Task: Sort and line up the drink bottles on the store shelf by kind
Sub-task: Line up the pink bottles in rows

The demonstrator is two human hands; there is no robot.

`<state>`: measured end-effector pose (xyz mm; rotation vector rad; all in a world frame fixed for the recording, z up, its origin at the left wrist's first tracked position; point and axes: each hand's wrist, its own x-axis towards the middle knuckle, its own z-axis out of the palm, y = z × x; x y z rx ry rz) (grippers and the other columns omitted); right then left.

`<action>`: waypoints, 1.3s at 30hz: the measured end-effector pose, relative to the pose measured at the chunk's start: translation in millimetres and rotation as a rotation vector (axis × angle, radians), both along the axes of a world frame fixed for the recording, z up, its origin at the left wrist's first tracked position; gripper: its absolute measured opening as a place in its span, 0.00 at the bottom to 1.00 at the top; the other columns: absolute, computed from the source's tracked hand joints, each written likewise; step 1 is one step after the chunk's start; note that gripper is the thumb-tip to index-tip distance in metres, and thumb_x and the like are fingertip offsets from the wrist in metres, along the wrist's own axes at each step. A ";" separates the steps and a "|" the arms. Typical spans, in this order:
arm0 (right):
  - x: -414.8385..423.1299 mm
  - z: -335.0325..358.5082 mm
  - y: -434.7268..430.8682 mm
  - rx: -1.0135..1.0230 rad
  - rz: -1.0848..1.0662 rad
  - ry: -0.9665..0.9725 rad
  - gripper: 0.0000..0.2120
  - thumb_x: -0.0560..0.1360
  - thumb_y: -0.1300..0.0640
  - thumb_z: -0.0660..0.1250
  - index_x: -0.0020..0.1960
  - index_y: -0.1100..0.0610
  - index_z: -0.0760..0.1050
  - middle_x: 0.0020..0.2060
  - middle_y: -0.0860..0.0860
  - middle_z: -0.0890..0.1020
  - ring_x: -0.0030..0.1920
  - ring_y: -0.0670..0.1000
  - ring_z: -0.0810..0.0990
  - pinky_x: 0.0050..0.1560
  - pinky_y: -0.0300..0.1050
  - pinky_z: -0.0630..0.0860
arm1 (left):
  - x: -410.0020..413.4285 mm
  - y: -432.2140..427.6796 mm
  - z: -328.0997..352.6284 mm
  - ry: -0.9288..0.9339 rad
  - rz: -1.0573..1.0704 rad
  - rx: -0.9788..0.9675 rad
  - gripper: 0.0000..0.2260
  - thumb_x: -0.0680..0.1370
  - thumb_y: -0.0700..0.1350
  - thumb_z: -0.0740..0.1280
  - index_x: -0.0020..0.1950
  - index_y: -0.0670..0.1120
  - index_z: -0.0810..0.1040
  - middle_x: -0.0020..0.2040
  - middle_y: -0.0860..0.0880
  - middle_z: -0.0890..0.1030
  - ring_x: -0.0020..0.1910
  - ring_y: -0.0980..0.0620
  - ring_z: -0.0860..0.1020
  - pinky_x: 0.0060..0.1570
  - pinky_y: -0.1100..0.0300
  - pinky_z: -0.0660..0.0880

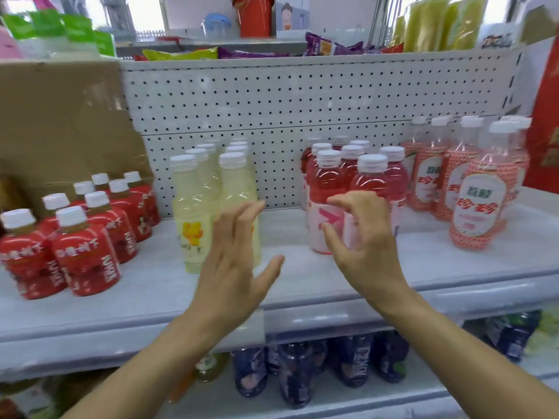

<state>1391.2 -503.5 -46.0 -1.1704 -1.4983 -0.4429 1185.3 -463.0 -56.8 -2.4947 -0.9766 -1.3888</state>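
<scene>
Pale-yellow plastic drink bottles (pixel 193 213) stand upright, caps up, mid-frame on the grey shelf (pixel 302 279). The left hand (pixel 233 267) has its grip spread; the right hand (pixel 366 246) is half-curled, holding nothing.

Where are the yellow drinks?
In the head view, the pale yellow bottles stand in two rows left of centre on the middle shelf, between the red-labelled bottles and the pink bottles, just behind the left hand.

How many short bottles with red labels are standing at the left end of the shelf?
8. The short red-label bottles stand in two rows of four, running from the front of the shelf back to the cardboard box. Others may be hidden behind.
</scene>
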 end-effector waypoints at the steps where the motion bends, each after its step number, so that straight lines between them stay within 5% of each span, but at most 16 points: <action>1: 12.5 3.7 -1.3 0.055 -0.043 0.025 0.19 0.71 0.61 0.73 0.60 0.61 0.74 0.55 0.54 0.75 0.56 0.54 0.72 0.60 0.44 0.69 | 23.2 -0.9 1.7 -0.005 -0.047 -0.032 0.34 0.74 0.50 0.71 0.75 0.43 0.62 0.70 0.46 0.64 0.70 0.49 0.64 0.73 0.65 0.56; 5: 50.5 21.0 13.4 -0.066 -0.070 0.193 0.37 0.68 0.49 0.76 0.70 0.58 0.63 0.65 0.53 0.70 0.65 0.54 0.69 0.65 0.54 0.69 | 109.0 17.6 19.9 -0.276 -0.054 -0.301 0.35 0.76 0.57 0.69 0.77 0.47 0.58 0.70 0.51 0.62 0.71 0.51 0.66 0.73 0.54 0.64; 8: 62.4 32.5 28.9 -0.301 -0.031 0.121 0.44 0.68 0.43 0.75 0.75 0.50 0.54 0.69 0.48 0.70 0.66 0.53 0.72 0.56 0.51 0.74 | 149.7 38.3 51.1 -0.510 -0.055 -0.488 0.32 0.78 0.53 0.69 0.77 0.48 0.58 0.70 0.50 0.68 0.66 0.54 0.71 0.67 0.54 0.69; 10: 70.7 34.7 33.0 -0.346 0.022 0.093 0.44 0.68 0.44 0.74 0.74 0.48 0.52 0.68 0.47 0.71 0.63 0.53 0.76 0.47 0.46 0.72 | 164.7 49.2 66.0 -0.558 -0.087 -0.512 0.32 0.78 0.51 0.70 0.77 0.48 0.58 0.61 0.54 0.73 0.58 0.59 0.75 0.62 0.58 0.72; 12: 82.9 35.5 30.3 -0.361 0.061 0.092 0.43 0.67 0.44 0.73 0.73 0.47 0.53 0.66 0.46 0.73 0.60 0.52 0.77 0.44 0.44 0.68 | 171.5 56.5 72.8 -0.495 -0.029 -0.527 0.32 0.79 0.49 0.70 0.77 0.49 0.58 0.54 0.56 0.74 0.52 0.58 0.76 0.58 0.60 0.71; 14: 97.7 35.2 23.9 -0.352 0.044 0.074 0.40 0.67 0.43 0.72 0.72 0.46 0.53 0.62 0.47 0.76 0.55 0.53 0.79 0.42 0.45 0.68 | 171.2 60.1 73.4 -0.408 0.028 -0.549 0.30 0.79 0.49 0.69 0.76 0.52 0.57 0.59 0.51 0.76 0.55 0.51 0.77 0.58 0.58 0.72; 17: 125.2 34.9 13.8 -0.318 0.001 0.062 0.38 0.68 0.46 0.73 0.70 0.45 0.54 0.54 0.46 0.77 0.46 0.53 0.80 0.40 0.48 0.75 | 160.0 58.0 73.6 -0.335 0.096 -0.514 0.25 0.75 0.56 0.63 0.70 0.61 0.59 0.63 0.41 0.76 0.58 0.40 0.79 0.61 0.42 0.76; 21: 161.5 35.2 8.2 -0.335 -0.017 0.098 0.40 0.68 0.46 0.76 0.70 0.45 0.52 0.52 0.47 0.76 0.43 0.50 0.78 0.41 0.45 0.73 | 138.3 43.1 74.4 -0.280 0.202 -0.433 0.19 0.79 0.47 0.64 0.68 0.55 0.63 0.58 0.41 0.76 0.54 0.43 0.78 0.58 0.43 0.77; 26: 183.7 33.7 19.9 -0.322 -0.046 0.118 0.41 0.69 0.49 0.76 0.70 0.48 0.52 0.56 0.49 0.73 0.47 0.52 0.77 0.42 0.47 0.74 | 112.7 38.8 80.8 -0.206 0.322 -0.424 0.15 0.80 0.47 0.63 0.66 0.51 0.66 0.57 0.43 0.76 0.54 0.44 0.76 0.57 0.44 0.76; 30: 187.7 33.4 31.4 -0.304 -0.049 0.166 0.42 0.69 0.50 0.77 0.72 0.49 0.52 0.63 0.53 0.72 0.59 0.55 0.75 0.54 0.55 0.77 | 105.8 36.2 85.8 -0.158 0.347 -0.416 0.15 0.81 0.48 0.64 0.66 0.49 0.67 0.60 0.44 0.75 0.55 0.45 0.75 0.56 0.46 0.76; 35: 187.5 32.0 43.5 -0.321 -0.119 0.178 0.46 0.70 0.53 0.77 0.76 0.55 0.50 0.71 0.56 0.64 0.71 0.55 0.63 0.68 0.45 0.61 | 100.9 38.9 89.5 -0.029 0.443 -0.343 0.16 0.80 0.50 0.65 0.66 0.49 0.69 0.62 0.46 0.73 0.52 0.46 0.73 0.49 0.51 0.73; 39: 185.1 41.9 47.5 -0.116 -0.225 0.028 0.44 0.71 0.51 0.75 0.76 0.62 0.53 0.71 0.60 0.62 0.71 0.59 0.61 0.73 0.52 0.58 | 97.6 39.4 98.4 0.139 0.512 -0.271 0.19 0.79 0.51 0.67 0.68 0.49 0.70 0.64 0.47 0.73 0.58 0.45 0.75 0.50 0.51 0.73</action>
